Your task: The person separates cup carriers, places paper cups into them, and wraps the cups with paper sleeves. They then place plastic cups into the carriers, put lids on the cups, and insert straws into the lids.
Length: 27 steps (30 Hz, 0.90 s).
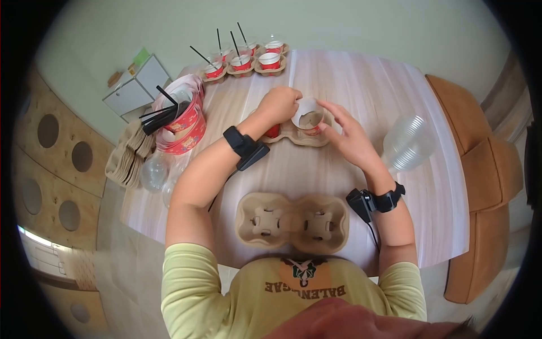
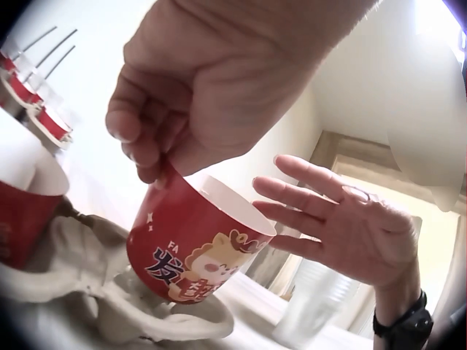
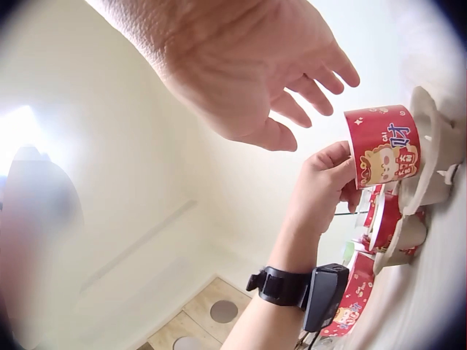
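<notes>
A red printed paper cup point(image 2: 197, 244) is tilted over one compartment of a pulp cup carrier point(image 1: 288, 134). The left hand point(image 1: 278, 106) pinches the cup's rim between thumb and fingers, plain in the left wrist view. The right hand point(image 1: 351, 138) is beside the cup with its fingers spread; in the right wrist view the right hand point(image 3: 248, 73) stands apart from the cup point(image 3: 383, 146). Another red cup point(image 2: 25, 211) sits in the carrier's other compartment, partly hidden by the left arm in the head view.
A two-compartment carrier point(image 1: 292, 223) lies near the body. Stacked clear plastic cups point(image 1: 407, 144) lie at the right. At the left are a red bucket point(image 1: 186, 127) with black straws, stacked carriers point(image 1: 129, 155) and clear lids point(image 1: 153, 174). Filled carriers point(image 1: 270, 72) stand at the back.
</notes>
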{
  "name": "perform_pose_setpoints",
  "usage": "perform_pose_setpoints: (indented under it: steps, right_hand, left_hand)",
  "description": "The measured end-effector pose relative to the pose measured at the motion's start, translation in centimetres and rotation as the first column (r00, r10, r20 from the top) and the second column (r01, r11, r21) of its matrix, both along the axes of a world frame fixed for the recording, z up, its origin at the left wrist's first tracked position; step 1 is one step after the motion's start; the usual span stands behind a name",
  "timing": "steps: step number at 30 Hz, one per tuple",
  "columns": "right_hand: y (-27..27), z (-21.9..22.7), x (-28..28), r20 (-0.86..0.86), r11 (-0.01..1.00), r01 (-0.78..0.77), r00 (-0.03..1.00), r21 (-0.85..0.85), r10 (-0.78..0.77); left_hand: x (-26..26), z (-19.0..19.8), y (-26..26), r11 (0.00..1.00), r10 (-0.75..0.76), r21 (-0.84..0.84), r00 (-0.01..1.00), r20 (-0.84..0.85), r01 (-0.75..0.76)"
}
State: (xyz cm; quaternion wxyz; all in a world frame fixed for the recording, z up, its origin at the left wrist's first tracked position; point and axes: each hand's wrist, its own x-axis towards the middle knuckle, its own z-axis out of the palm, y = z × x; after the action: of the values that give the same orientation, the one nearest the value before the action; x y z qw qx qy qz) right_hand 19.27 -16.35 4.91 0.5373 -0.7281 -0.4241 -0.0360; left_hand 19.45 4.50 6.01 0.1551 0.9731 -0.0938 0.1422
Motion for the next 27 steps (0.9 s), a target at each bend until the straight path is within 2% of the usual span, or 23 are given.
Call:
perform_pose_setpoints:
  steps: [2,4,5,7,8,10,11,13,15,17,18,20,21,23,24,27]
  right_hand:
    - [0.1,-0.4,0.1,0.022,1.000,-0.002,1.000,-0.026,0.003]
    - [0.1,-0.2,-0.1,-0.116,0.993,-0.026,0.993,-0.113,0.012]
    - [0.1,-0.3,0.0,-0.117,0.993,-0.025,0.993,-0.112,0.012]
    - [0.2,-0.9,0.6,-0.139,0.960,-0.060,0.990,-0.274,0.022]
    - [0.2,-1.6,0.8,-0.140,0.960,-0.061,0.990,-0.274,0.023]
    - [0.5,-2.9,1.3,-0.031,0.962,-0.041,0.999,-0.270,0.034]
    - [0.6,-3.0,1.3,-0.031,0.961,-0.044,0.999,-0.273,0.037]
    - [0.6,-3.1,1.1,0.067,0.935,0.004,0.998,-0.354,0.021]
    - [0.6,-3.1,0.8,0.088,0.932,0.014,0.996,-0.362,0.019]
    - [0.5,-3.0,0.7,0.106,0.929,0.026,0.994,-0.369,0.014]
    - [0.4,-2.8,0.7,0.104,0.934,0.043,0.995,-0.354,-0.007]
    - [0.2,-2.3,0.6,0.100,0.939,0.055,0.995,-0.341,-0.022]
    - [0.1,-2.0,0.6,0.093,0.924,0.046,0.996,-0.379,-0.011]
    - [0.1,-2.0,0.7,0.088,0.908,0.036,0.996,-0.418,0.002]
    - [0.2,-2.3,0.7,0.100,0.893,0.035,0.995,-0.449,0.012]
    - [0.4,-2.8,0.5,0.147,0.859,0.052,0.989,-0.509,0.028]
  left_hand:
    - [0.5,-0.6,-0.1,0.996,0.036,0.081,0.997,-0.075,-0.030]
    - [0.8,-1.5,-0.1,0.994,0.037,0.102,0.995,-0.089,-0.028]
    - [0.8,-1.6,-0.2,0.992,0.039,0.120,0.994,-0.101,-0.027]
    - [1.1,-1.9,-0.4,0.987,0.051,0.157,0.992,-0.116,-0.032]
    - [1.2,-2.0,-0.6,0.981,0.063,0.192,0.990,-0.130,-0.038]
    - [1.2,-2.2,-1.1,0.975,0.061,0.218,0.989,-0.132,-0.031]
    - [1.1,-2.3,-1.2,0.969,0.058,0.244,0.990,-0.131,-0.025]
    - [0.8,-2.9,-1.0,0.973,0.077,0.223,0.991,-0.109,-0.051]
    - [-0.3,-2.5,-1.4,0.976,0.093,0.205,0.992,-0.089,-0.073]
    - [-2.3,-1.2,-1.9,0.998,-0.068,0.012,0.997,0.047,0.067]
    - [-2.5,-1.5,-1.7,0.998,-0.068,0.012,0.997,0.046,0.068]
    - [-3.0,-2.3,-1.0,0.954,-0.301,0.036,0.950,0.082,0.299]
    - [-3.4,-2.7,-0.8,0.955,-0.296,0.034,0.952,0.082,0.294]
    - [-4.3,-3.4,-0.6,0.911,-0.308,0.267,0.949,-0.069,0.315]
    - [-4.6,-3.7,-0.6,0.910,-0.279,0.280,0.951,-0.137,0.307]
    - [-4.9,-4.0,-0.5,0.890,-0.300,0.322,0.946,-0.123,0.324]
